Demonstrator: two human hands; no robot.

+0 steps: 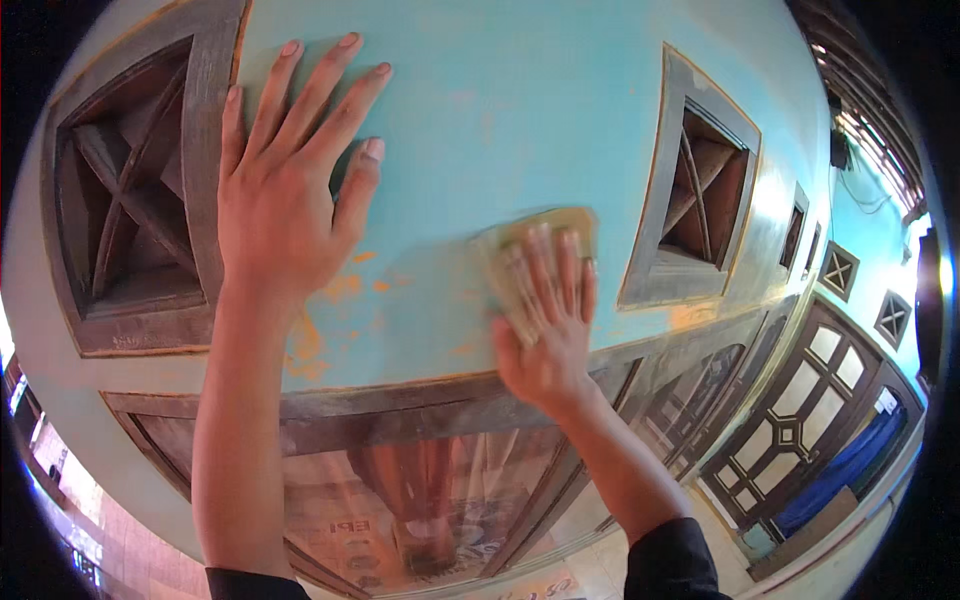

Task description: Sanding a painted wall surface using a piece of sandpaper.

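My left hand (289, 172) lies spread against the light blue painted wall (450, 135), next to the frame of a wooden vent (202, 150) with crossed slats. It holds nothing. Under my right hand (555, 330) a tan sheet (581, 225), which looks like sandpaper, is pressed flat to the wall. The hand is blurred, its fingers stretched over the sheet. Orange patches (307, 337) show through the paint between my hands, low on the wall.
A second crossed vent (697, 195) is set in the wall at the right. Glass windows in brown wooden frames (390, 409) run below. A panelled door (787, 427) and a blue cloth (840, 480) are at the far right. The tiled floor (135, 540) shows at lower left.
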